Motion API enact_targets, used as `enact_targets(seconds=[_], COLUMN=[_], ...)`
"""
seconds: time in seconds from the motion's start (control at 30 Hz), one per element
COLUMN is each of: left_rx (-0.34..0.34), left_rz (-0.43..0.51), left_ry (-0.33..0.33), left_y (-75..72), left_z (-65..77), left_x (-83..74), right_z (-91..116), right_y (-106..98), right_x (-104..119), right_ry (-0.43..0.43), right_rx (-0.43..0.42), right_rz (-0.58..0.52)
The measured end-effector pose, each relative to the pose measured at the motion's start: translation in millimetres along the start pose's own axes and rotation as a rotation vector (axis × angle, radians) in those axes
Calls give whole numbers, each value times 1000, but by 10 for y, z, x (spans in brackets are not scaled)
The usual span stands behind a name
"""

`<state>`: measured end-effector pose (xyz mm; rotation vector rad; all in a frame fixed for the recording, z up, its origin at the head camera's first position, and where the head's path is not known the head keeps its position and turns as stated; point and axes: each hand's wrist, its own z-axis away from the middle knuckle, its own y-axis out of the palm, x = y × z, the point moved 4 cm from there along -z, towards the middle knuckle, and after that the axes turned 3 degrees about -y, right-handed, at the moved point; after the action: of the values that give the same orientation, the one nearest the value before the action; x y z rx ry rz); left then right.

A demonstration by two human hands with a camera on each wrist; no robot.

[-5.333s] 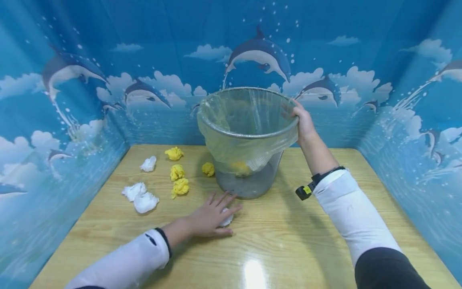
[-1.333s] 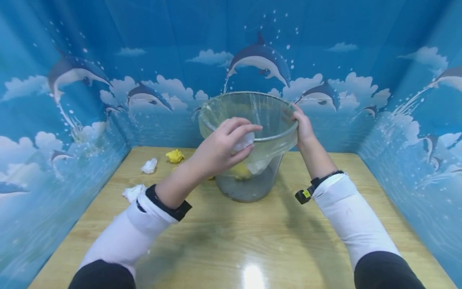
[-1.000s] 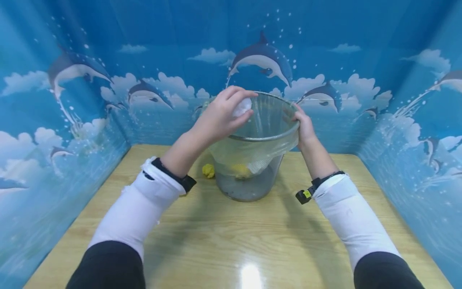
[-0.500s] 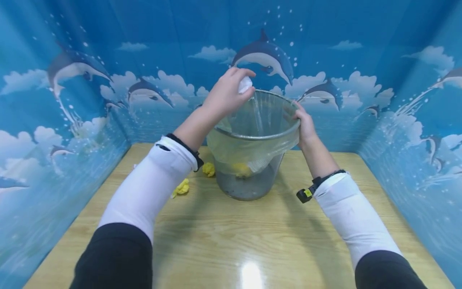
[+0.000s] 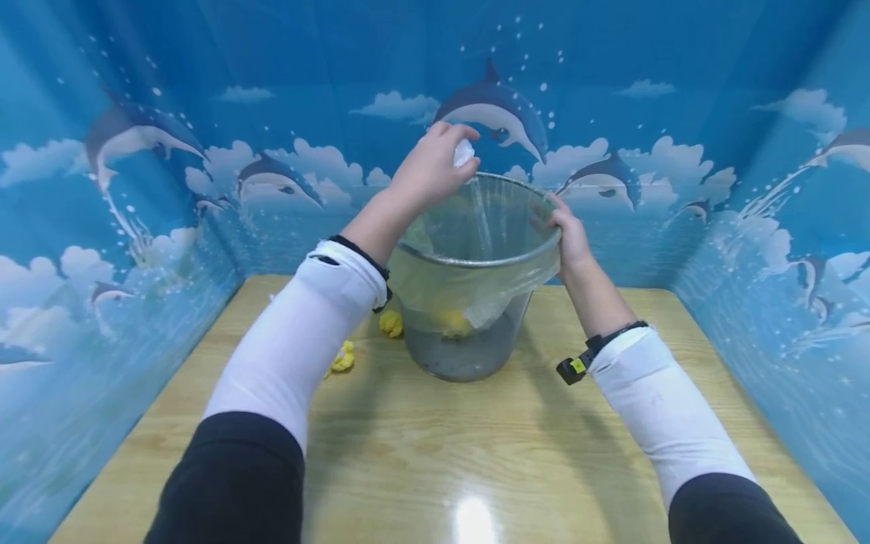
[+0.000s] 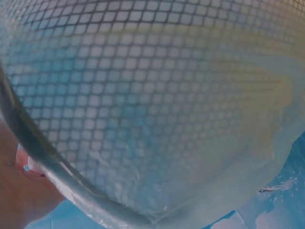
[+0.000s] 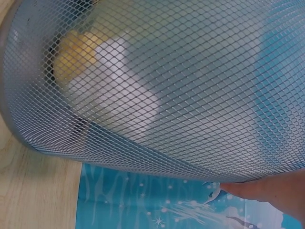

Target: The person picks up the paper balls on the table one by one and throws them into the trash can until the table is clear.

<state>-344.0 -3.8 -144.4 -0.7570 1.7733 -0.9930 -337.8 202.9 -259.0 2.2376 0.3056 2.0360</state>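
My left hand [image 5: 433, 168] is raised over the left side of the bin's rim, pinching a crumpled white paper ball [image 5: 464, 153] between fingers and thumb. Below it, a wire mesh wastebasket [image 5: 469, 355] stands on the table, lined with a translucent yellowish plastic bag [image 5: 442, 281] folded over the rim. My right hand [image 5: 573, 238] grips the rim on the right, thumb outside. Through the mesh in the right wrist view, yellow crumpled paper [image 7: 76, 55] and white crumpled paper [image 7: 126, 98] show inside the bag. Mesh fills most of the left wrist view.
A yellow paper ball [image 5: 391, 323] lies just left of the basket on the wooden table [image 5: 544, 453]. Another yellow paper ball [image 5: 343, 357] is partly covered by my left sleeve [image 5: 299, 332]. A blue dolphin-print curtain [image 5: 326, 75] surrounds the table's back and sides.
My left hand, earlier over a white paper ball on the table, has risen with a white paper ball to the rim; it barely moves in the last half second. My right hand keeps its grip.
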Motion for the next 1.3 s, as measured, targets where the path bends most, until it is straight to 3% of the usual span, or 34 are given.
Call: enact_targets(seconds=[0.2,0.43,1.0,1.3], left_rx=[11,71,5,-76], left_rz=[-4,-31,-83,-9], left_ry=[-15,-51,3,-57], left_y=[22,122,115,2], left_z=[-45,-30,145,277], left_x=[-3,71,251,460], right_z=[-9,4,30,12], right_y=[-24,-31,-30,-18], right_x=[-1,-35,-35,-24], right_ry=[-7,-2,-14,-19], right_rx=[-18,-13,-9,-7], right_rz=[21,43,40,35])
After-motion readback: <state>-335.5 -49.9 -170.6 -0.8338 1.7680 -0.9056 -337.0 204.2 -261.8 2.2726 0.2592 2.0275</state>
